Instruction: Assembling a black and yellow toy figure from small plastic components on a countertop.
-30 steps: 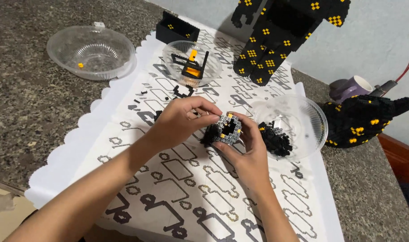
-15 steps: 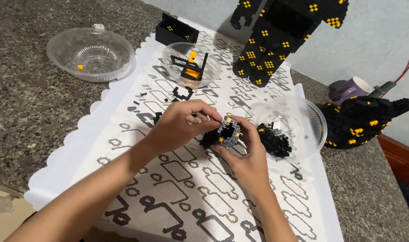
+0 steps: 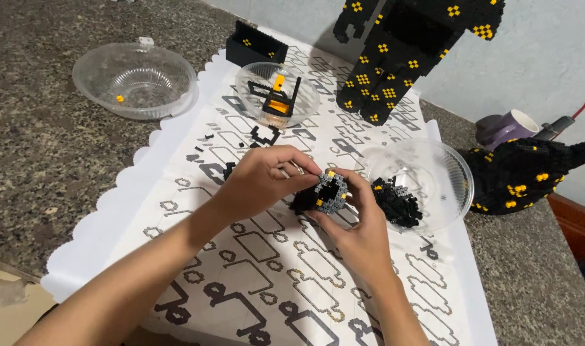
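Both hands barely shifted; our left hand (image 3: 260, 182) and right hand (image 3: 359, 234) pinch the small block piece (image 3: 327, 192) between fingers, held above the worktop (image 3: 36, 147), left fingertips pressing from its left.

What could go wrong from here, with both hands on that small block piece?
Both hands, left hand and right hand, pinch the block piece above the mat; a hard squeeze may pop blocks off. The right hand sits close to the clear bowl of black blocks and might nudge it.
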